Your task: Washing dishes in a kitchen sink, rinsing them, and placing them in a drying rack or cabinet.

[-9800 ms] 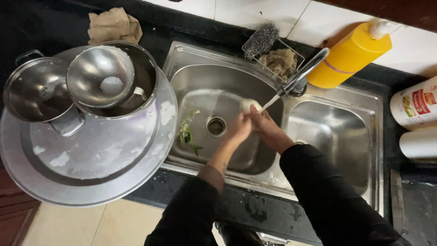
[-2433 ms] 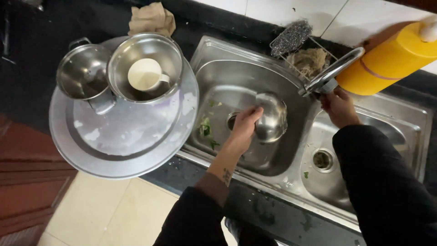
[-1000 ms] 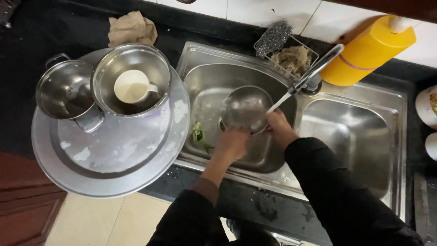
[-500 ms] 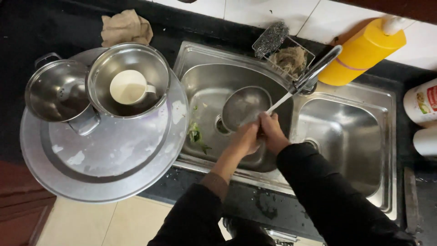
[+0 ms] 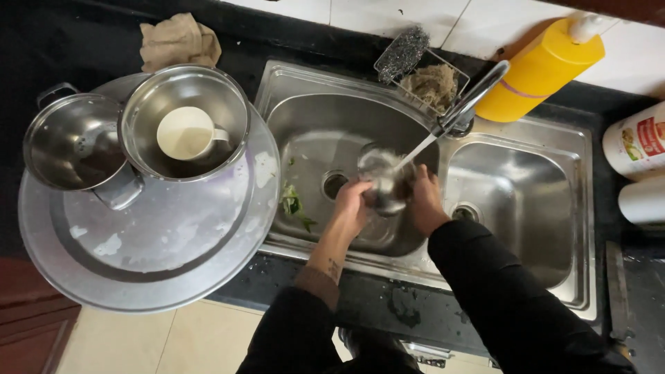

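Note:
Over the left basin of a steel double sink [image 5: 305, 125], both my hands hold a small steel bowl [image 5: 382, 181] under a stream of water from the tap [image 5: 473, 98]. My left hand [image 5: 352, 206] grips the bowl's left side. On the bowl's right side is my right hand [image 5: 422, 201]. The bowl is tilted and blurred by motion and water.
A large steel tray [image 5: 149, 249] on the left counter carries a steel pot [image 5: 75, 150] and a steel bowl [image 5: 185, 90] with a white cup [image 5: 183, 134] inside. Green scraps [image 5: 291, 203] lie by the drain. Scrubbers [image 5: 415, 66], a yellow bottle [image 5: 539, 68], a cloth [image 5: 180, 40].
The steel bowl has come down from a raised, open-side-up hold to a lower, tilted hold between both hands under the water. My hands moved slightly nearer me.

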